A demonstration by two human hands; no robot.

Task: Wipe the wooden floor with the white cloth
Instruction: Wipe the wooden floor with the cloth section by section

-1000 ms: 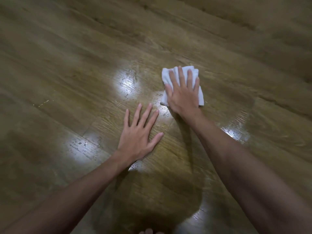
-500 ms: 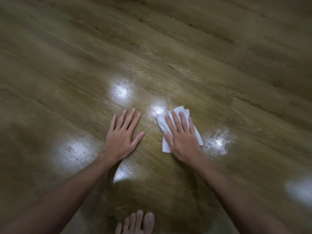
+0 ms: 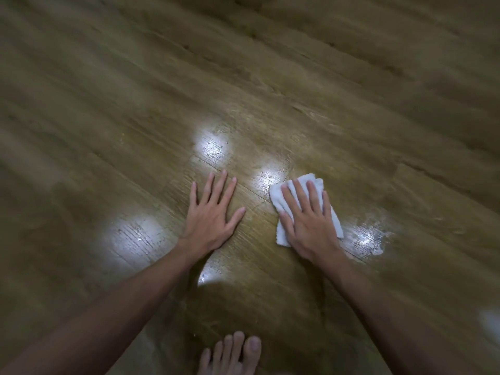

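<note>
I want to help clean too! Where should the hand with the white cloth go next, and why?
Probably a short slide to the right. The right hand lies flat on the white cloth, pressing it to the wooden floor, and a shiny, speckled wet-looking patch sits right beside the cloth on that side. The left hand rests flat on the floor, seemingly bracing.
</note>
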